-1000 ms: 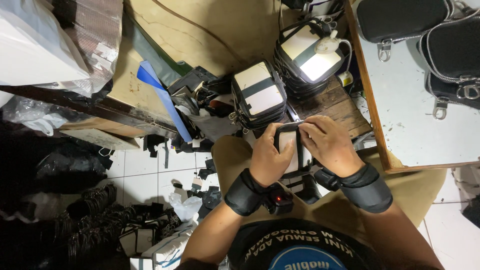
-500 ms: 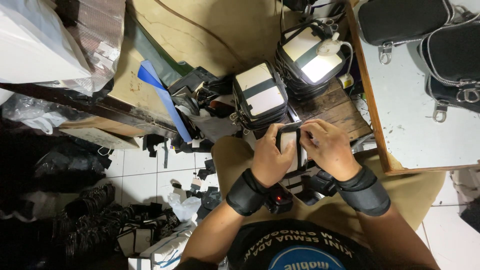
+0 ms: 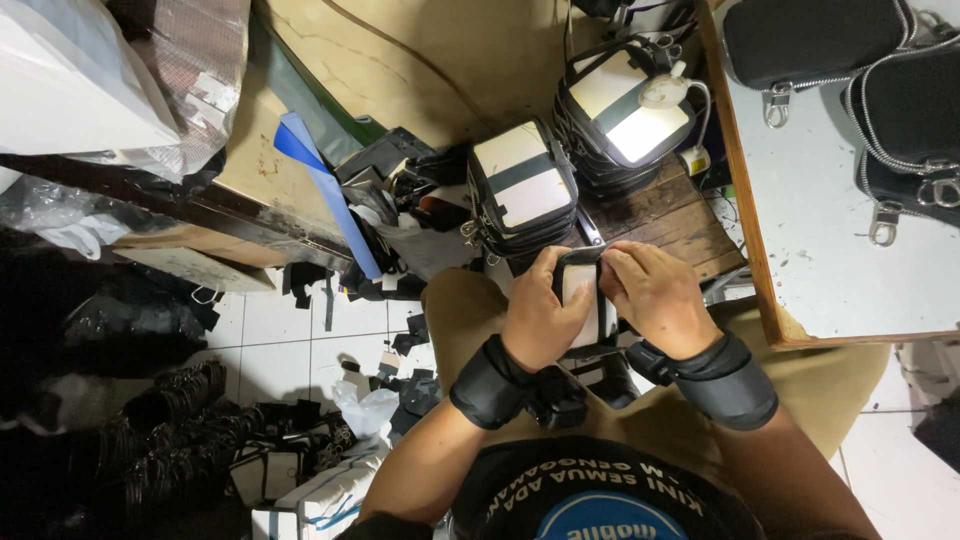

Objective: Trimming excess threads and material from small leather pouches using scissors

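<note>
My left hand (image 3: 543,312) and my right hand (image 3: 648,294) both grip a small black pouch piece (image 3: 580,283) with a white panel, held over my lap. The fingers of both hands pinch its top edge, left hand on its left side, right hand on its right side. Most of the piece is covered by my hands. Both wrists wear black bands. Just beyond my hands stands a stack of similar black-and-white pouches (image 3: 520,185), and a second stack (image 3: 628,105) stands farther back on a wooden board.
A wooden-edged table (image 3: 830,270) at the right carries black zipped pouches (image 3: 800,40). At the left lie a blue strip (image 3: 322,195), plastic bags (image 3: 80,90) and black scraps on white floor tiles (image 3: 280,330). More black parts pile at the lower left (image 3: 190,430).
My hands have shifted slightly on the pouch piece, with the fingers closing further over its top edge. The stacks have not moved.
</note>
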